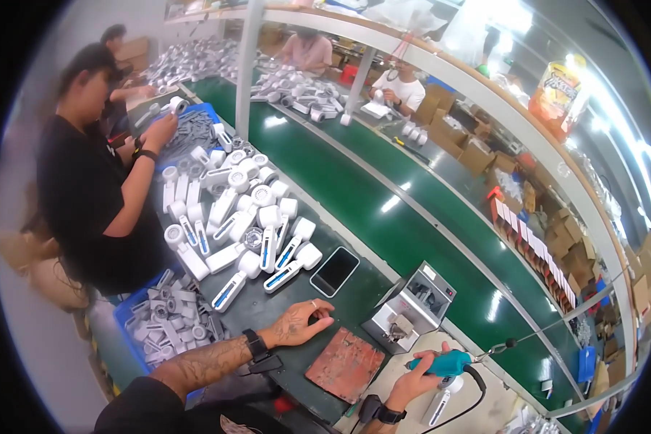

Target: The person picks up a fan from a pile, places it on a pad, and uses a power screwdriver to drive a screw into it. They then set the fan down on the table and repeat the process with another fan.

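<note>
My left hand rests flat on the dark green bench, fingers spread, holding nothing, just left of a worn reddish mat. My right hand grips a teal electric screwdriver with a black cable, held above a white handheld device lying on the bench. A small grey fixture machine stands just beyond both hands. A black phone lies face up past my left hand.
A pile of several white handheld devices covers the bench ahead. A blue bin of grey parts sits at my left. A person in black works beside it. A green conveyor belt runs diagonally, with other workers and cardboard boxes beyond.
</note>
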Motion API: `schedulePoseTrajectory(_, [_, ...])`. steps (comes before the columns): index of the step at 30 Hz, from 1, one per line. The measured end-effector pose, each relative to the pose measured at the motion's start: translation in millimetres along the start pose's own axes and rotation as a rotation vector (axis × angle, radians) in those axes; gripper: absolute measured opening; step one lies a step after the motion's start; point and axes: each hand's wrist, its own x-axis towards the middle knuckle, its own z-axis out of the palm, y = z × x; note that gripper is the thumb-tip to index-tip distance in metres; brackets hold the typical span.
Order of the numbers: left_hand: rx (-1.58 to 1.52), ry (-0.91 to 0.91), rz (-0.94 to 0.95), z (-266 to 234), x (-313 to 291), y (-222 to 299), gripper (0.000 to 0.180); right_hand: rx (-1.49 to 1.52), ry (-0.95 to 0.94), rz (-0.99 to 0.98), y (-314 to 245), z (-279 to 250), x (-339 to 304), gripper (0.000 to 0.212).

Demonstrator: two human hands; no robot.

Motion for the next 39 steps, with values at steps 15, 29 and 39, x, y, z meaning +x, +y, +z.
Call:
schedulePoseTrajectory(15, [-0.014, 0.042, 0.04, 4.9, 4.7, -14.4, 0.025, 0.008, -0.026, -0.007, -5.8, 0.5, -10.8, 0.042])
schedulePoseTrajectory(29, [0.024, -0.012, 0.043, 5.2, 8.1, -20.0, 0.026, -0.089, 0.111, -0.089, -12.9, 15.8, -4.1, 0.052])
schedulePoseTrajectory(39, [0.068, -0.006, 0.098, 7.1, 13.3, -23.7, 0.023, -0.009, 0.062, -0.071, 6.6, 18.2, -5.9, 0.058])
